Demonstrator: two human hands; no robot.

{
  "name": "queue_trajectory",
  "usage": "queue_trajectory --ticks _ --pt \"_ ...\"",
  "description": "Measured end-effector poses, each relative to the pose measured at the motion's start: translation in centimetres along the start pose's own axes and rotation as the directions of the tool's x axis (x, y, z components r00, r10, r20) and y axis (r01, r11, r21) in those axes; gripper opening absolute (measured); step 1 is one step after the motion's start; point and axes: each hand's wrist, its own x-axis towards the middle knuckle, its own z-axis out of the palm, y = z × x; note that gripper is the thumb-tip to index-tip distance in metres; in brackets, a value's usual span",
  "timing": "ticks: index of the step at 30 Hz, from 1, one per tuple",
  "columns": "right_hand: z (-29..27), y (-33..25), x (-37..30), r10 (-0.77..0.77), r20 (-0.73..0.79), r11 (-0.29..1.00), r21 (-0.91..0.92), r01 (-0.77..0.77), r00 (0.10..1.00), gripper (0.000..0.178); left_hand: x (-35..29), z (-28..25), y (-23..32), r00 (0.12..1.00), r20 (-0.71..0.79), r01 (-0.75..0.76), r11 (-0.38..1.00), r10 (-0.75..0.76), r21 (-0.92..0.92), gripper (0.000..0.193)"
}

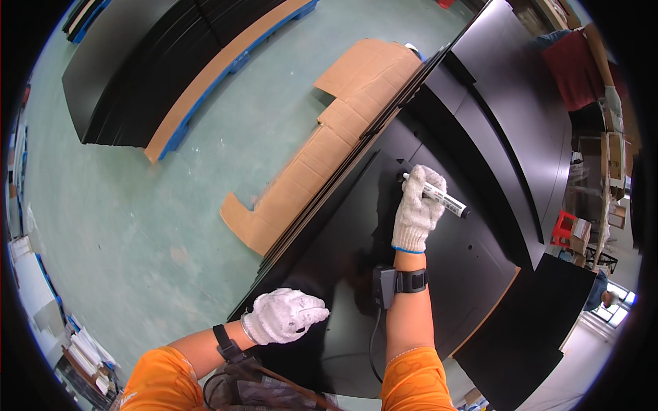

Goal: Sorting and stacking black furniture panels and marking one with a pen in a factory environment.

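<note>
- Right hand point(418, 205), in a white knit glove, is closing its fingers around a marker pen point(439, 196); white barrel, dark cap end sticking out to the right past the glove.
- Pen tip is pointing left and is touching, or sitting just above, the black panel point(343, 260) near the panel's upper edge; can't tell which.
- Left hand point(284, 315), also gloved in white, is resting knuckles-up on the lower left part of the same panel, fingers curled together, gripping nothing that shows.
- The panel is lying flat in front of the person, on top of a stack of similar black sheets whose edges are showing along its left side.
- A dark wrist strap with a small black box point(385, 284) is sitting on the right forearm, a cable hanging down from it. A similar strap is on the left wrist.
- Orange sleeves are showing on both arms.
- Flattened brown cardboard point(322, 157) is lying on the green floor point(137, 219) just beside the stack's left edge.
- Another pile of black panels point(137, 68) is sitting on a cardboard-topped blue pallet, well apart at upper left.
- More black panels point(507, 89) are lying to the right of the work.
</note>
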Motion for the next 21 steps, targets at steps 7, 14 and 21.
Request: queue_trajectory --ticks 7,14,21 --pt "-0.3 -0.7 -0.4 0.040 -0.019 0.998 -0.050 -0.041 0.999 0.015 -0.3 0.1 0.2 1.000 0.001 0.005 1.000 -0.005 -0.027 0.033" --pt "0.7 -0.7 -0.8 0.017 -0.017 0.994 -0.106 -0.018 1.000 0.017 -0.7 -0.3 -0.3 1.000 -0.018 0.006 1.000 -0.006 -0.006 0.035" --pt "-1.4 -2.6 1.0 0.227 -0.123 0.973 0.062 -0.221 0.966 0.019 0.9 -0.4 0.8 0.999 0.029 0.019 1.000 -0.019 -0.002 0.030"
